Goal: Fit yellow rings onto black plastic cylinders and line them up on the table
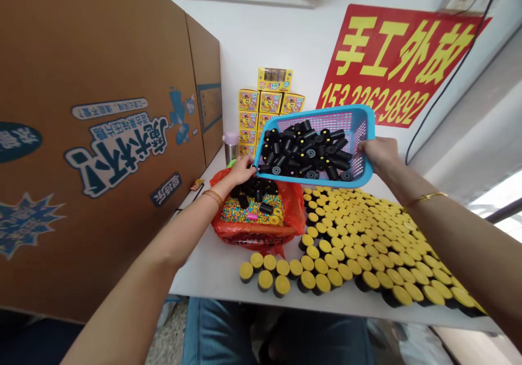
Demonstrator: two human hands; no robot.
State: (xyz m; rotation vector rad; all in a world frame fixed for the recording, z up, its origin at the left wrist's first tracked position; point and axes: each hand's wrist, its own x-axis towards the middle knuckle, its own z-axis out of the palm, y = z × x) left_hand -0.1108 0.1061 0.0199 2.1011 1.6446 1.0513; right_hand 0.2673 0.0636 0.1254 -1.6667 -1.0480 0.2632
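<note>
A blue plastic basket (pixel 365 120) with a pink mesh lining is held tilted above the table, full of small black tubes (pixel 310 150). My left hand (pixel 241 172) grips its lower left corner and my right hand (pixel 377 153) grips its right rim. Below the basket's low corner sits an orange-red bag (pixel 291 212) of small coloured candy beads (pixel 248 211), with several black tubes lying on top of them.
Many upright black tubes with yellow caps (pixel 367 234) cover the right half of the white table (pixel 212 272). A big brown carton (pixel 98 136) stands on the left. Yellow boxes (pixel 269 104) and a steel bottle (pixel 230 146) are stacked at the back; a red sign (pixel 391 55) hangs on the wall.
</note>
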